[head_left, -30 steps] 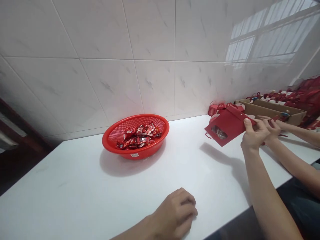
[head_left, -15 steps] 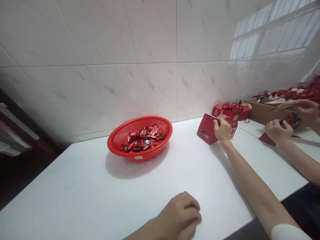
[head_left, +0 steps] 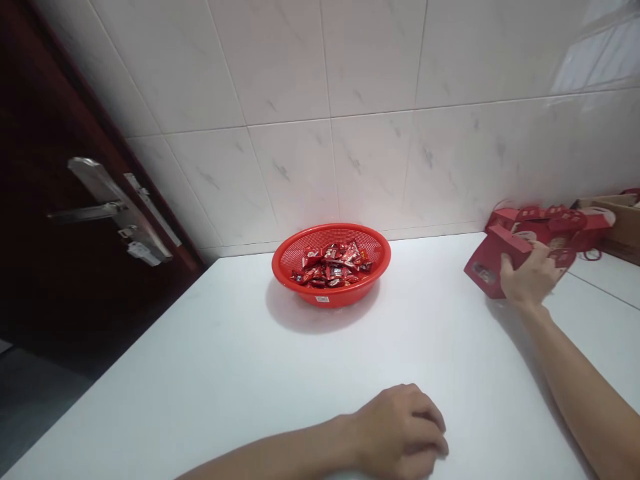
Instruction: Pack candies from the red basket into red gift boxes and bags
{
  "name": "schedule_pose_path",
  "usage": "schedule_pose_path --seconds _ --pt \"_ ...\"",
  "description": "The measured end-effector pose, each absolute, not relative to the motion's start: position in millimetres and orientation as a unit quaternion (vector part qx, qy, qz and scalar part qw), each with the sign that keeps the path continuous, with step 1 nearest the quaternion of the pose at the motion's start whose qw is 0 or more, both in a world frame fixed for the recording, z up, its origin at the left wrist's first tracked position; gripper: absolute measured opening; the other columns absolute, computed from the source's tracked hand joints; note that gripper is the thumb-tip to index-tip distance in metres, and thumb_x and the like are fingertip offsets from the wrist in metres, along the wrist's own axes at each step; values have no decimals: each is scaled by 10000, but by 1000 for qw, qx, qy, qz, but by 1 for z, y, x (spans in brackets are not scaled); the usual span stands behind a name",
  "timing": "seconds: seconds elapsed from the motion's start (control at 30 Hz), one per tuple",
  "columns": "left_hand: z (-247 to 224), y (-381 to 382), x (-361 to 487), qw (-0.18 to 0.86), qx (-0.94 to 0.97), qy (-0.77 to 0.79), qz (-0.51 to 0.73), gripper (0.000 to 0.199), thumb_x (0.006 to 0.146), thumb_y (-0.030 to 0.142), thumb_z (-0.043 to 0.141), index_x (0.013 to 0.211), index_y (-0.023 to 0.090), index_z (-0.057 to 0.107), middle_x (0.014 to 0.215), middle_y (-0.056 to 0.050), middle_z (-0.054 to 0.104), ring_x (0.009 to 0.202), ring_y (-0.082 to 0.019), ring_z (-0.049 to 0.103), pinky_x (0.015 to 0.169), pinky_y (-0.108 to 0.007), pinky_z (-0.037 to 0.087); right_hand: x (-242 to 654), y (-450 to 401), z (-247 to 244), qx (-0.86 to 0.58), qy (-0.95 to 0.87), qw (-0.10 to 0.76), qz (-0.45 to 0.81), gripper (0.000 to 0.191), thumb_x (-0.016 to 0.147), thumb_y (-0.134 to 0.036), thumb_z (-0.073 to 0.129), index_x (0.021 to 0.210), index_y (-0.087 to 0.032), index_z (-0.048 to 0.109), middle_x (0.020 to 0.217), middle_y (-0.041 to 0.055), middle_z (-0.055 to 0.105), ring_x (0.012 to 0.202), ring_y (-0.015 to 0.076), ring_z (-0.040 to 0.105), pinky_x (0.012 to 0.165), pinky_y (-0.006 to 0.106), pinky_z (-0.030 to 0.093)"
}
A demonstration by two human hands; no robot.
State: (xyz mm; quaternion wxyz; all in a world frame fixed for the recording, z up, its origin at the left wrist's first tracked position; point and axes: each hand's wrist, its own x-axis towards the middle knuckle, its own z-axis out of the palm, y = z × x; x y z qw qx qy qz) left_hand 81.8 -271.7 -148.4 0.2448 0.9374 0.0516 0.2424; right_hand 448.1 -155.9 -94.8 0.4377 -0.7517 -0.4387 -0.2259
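Apparently gripping, amid blur, the windowed red box (head_left: 493, 255) in the closed right hand (head_left: 531, 275), just before the clustered red boxes (head_left: 593, 230). Resting the left hand (head_left: 400, 427), half-open and empty, on the tabletop (head_left: 250, 373). Could topple neighbours by bumping sideways.

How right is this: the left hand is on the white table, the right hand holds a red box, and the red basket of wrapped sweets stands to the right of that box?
One part is wrong: the red basket of wrapped sweets stands to the left of the red box, as the head view shows. The rest stands.
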Motion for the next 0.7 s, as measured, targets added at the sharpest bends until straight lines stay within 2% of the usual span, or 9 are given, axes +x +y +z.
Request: schedule_pose_path --seconds 0.13,0.23,0.37,0.47,0.53,0.6,0.7 --pt "-148 -272 83 239 946 62 208 95 827 184 603 842 183 697 1035 -47 734 906 -160 680 935 -284 535 443 -158 -94 -759 -418 453 -210 685 926 -521 379 1415 -42 375 1261 354 526 1110 485 492 901 646 320" --pt "-146 -272 83 236 951 66 188 91 834 179 608 851 181 697 1046 -45 737 921 -161 683 958 -287 530 438 -156 -94 -751 -393 483 -220 783 888 -555 487 1459 -38 346 1350 378 474 1214 514 449 948 698 279" --pt "-146 -271 82 236 951 67 187 91 819 162 624 859 167 706 1056 -57 736 931 -169 686 967 -292 530 435 -154 -90 -768 -390 463 -210 924 813 -542 620 1511 -42 279 1552 369 254 1395 516 295 1031 721 211" --pt "-146 -272 83 248 948 73 183 94 815 147 629 863 163 708 1057 -63 734 934 -168 686 952 -282 536 435 -152 -78 -773 -394 452 -208 977 791 -512 666 1510 10 259 1570 402 157 1452 516 187 1041 727 194" --pt "-143 -272 81 255 947 80 178 85 826 148 631 860 168 706 1062 -66 733 939 -169 687 945 -279 537 427 -150 -71 -749 -407 466 -235 938 793 -500 667 1482 26 309 1559 415 171 1440 523 205 1033 733 205" --pt "-138 -271 76 259 946 84 178 71 850 167 634 867 172 702 1080 -74 732 947 -172 689 944 -284 537 405 -151 -68 -695 -455 484 -275 823 826 -487 634 1438 5 388 1540 398 252 1408 514 279 1019 729 258" --pt "-125 -264 56 265 942 83 187 78 883 202 627 902 174 696 1091 -87 739 951 -182 687 935 -297 537 335 -171 -80 -527 -613 489 -328 521 952 -351 523 1406 -106 449 1469 293 443 1371 411 421 1005 638 397"
